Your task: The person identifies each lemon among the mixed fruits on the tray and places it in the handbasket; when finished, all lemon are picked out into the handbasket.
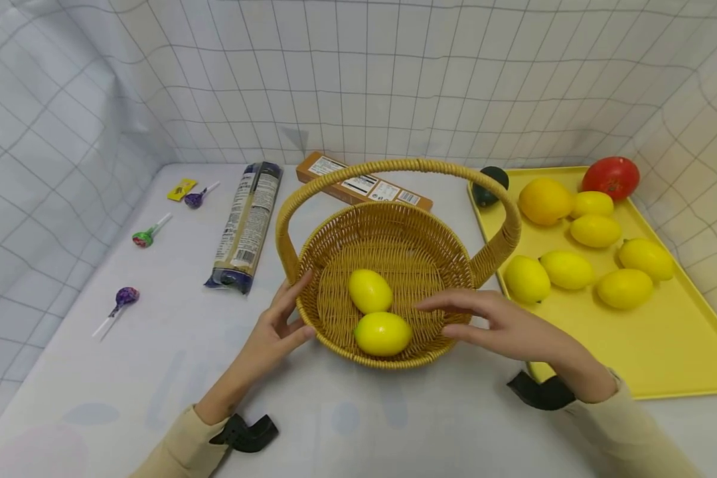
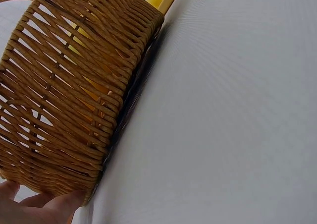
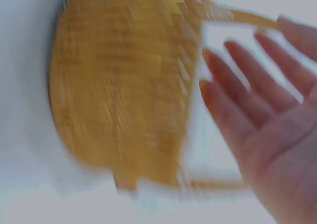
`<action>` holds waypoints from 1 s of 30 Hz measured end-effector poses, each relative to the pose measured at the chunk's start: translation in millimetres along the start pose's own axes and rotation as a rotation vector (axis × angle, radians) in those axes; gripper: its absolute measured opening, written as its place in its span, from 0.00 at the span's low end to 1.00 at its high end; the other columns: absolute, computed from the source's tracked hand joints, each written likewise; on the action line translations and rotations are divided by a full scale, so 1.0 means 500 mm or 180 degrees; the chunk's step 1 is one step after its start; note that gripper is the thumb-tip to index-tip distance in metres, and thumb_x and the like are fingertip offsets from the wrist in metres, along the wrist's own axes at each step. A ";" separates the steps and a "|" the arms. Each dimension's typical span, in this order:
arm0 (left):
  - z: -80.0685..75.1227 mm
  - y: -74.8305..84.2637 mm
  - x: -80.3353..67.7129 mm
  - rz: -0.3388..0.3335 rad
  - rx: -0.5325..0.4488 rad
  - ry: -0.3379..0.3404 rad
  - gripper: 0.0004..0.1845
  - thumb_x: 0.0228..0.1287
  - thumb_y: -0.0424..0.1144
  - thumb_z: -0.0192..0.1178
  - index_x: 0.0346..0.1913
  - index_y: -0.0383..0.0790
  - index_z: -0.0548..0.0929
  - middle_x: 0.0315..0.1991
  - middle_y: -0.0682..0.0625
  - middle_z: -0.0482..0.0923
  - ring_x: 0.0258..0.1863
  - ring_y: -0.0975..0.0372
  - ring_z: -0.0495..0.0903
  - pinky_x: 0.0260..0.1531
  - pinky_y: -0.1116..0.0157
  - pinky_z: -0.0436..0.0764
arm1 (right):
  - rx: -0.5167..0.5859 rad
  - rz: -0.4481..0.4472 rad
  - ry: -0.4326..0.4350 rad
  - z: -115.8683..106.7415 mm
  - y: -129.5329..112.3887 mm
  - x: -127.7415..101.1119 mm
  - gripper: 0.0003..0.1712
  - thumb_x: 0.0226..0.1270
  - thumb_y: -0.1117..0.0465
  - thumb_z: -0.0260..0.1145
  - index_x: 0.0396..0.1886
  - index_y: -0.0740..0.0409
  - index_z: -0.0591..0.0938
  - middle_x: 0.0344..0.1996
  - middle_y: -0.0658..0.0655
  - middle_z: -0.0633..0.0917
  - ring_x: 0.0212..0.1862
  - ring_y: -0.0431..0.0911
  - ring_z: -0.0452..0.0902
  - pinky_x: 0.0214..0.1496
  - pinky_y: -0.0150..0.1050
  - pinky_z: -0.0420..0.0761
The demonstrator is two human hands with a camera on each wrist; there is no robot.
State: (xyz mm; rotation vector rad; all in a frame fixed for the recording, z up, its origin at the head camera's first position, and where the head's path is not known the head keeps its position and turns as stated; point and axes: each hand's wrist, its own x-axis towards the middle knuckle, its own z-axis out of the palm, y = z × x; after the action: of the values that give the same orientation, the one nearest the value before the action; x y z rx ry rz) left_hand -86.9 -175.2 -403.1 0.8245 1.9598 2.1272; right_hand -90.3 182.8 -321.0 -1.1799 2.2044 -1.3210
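Note:
A round wicker basket (image 1: pixel 340 232) with an arched handle stands mid-table and holds two lemons (image 1: pixel 370 291) (image 1: pixel 382 333). My left hand (image 1: pixel 277 325) rests against the basket's left outer wall (image 2: pixel 64 100), fingers straight along the weave. My right hand (image 1: pixel 484 318) hovers over the basket's right rim, fingers spread and straight, holding nothing. The right wrist view is blurred; it shows the open palm (image 3: pixel 267 130) beside the basket (image 3: pixel 119 85).
A yellow tray (image 1: pixel 663 345) at the right carries several lemons, an orange, a tomato (image 1: pixel 611 176) and a dark avocado (image 1: pixel 490 182). Behind the basket lie a brown box (image 1: pixel 364 188) and a long packet (image 1: pixel 247 222). Lollipops (image 1: pixel 122 299) are scattered at the left.

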 end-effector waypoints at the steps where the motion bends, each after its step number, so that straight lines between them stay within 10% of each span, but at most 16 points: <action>1: 0.000 0.001 0.000 0.0008 0.0007 -0.0001 0.38 0.65 0.29 0.57 0.73 0.36 0.49 0.73 0.45 0.33 0.70 0.51 0.40 0.59 0.59 0.64 | -0.0014 -0.0082 0.0020 -0.016 0.000 -0.023 0.24 0.67 0.72 0.57 0.62 0.57 0.73 0.57 0.54 0.76 0.57 0.47 0.70 0.56 0.39 0.72; 6: -0.004 0.004 -0.001 0.0061 0.0027 0.0002 0.38 0.65 0.29 0.57 0.73 0.34 0.49 0.73 0.45 0.33 0.70 0.51 0.40 0.59 0.58 0.65 | 0.0002 -0.0100 0.0368 -0.115 0.019 -0.137 0.25 0.62 0.84 0.52 0.58 0.68 0.74 0.53 0.61 0.78 0.53 0.47 0.73 0.52 0.29 0.72; 12: -0.007 0.003 -0.006 0.0067 0.0004 0.0010 0.38 0.65 0.28 0.57 0.72 0.33 0.49 0.73 0.43 0.33 0.70 0.48 0.40 0.59 0.59 0.65 | -0.0136 0.0730 0.1408 -0.171 0.096 -0.169 0.19 0.69 0.75 0.51 0.59 0.70 0.72 0.54 0.52 0.77 0.55 0.41 0.69 0.50 0.24 0.70; 15: -0.006 0.000 -0.008 0.0029 -0.0005 0.0007 0.38 0.65 0.29 0.57 0.73 0.33 0.49 0.73 0.44 0.33 0.70 0.49 0.40 0.59 0.59 0.65 | -0.0250 0.1168 0.1222 -0.166 0.129 -0.159 0.23 0.72 0.67 0.54 0.65 0.66 0.67 0.60 0.55 0.72 0.60 0.44 0.65 0.50 0.21 0.68; 22: -0.003 0.000 -0.003 -0.0032 0.0036 0.0014 0.38 0.65 0.30 0.57 0.73 0.34 0.49 0.74 0.46 0.33 0.70 0.52 0.40 0.59 0.59 0.65 | -0.0698 0.1569 0.0744 -0.134 0.156 -0.129 0.36 0.66 0.55 0.63 0.69 0.61 0.62 0.65 0.67 0.62 0.64 0.64 0.54 0.60 0.63 0.56; 30: -0.002 -0.001 0.000 0.0029 0.0049 -0.0005 0.38 0.65 0.30 0.58 0.73 0.33 0.50 0.73 0.45 0.33 0.71 0.52 0.40 0.59 0.59 0.65 | -0.0921 0.1455 0.0763 -0.110 0.123 -0.149 0.34 0.63 0.57 0.67 0.67 0.55 0.66 0.61 0.63 0.67 0.62 0.60 0.59 0.59 0.58 0.62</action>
State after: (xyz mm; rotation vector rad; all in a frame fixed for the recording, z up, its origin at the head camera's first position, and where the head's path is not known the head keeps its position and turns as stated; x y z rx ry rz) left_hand -87.7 -176.0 -403.5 0.8387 1.9779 2.1185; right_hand -109.0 287.2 -354.2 -0.5563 2.6948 -1.0180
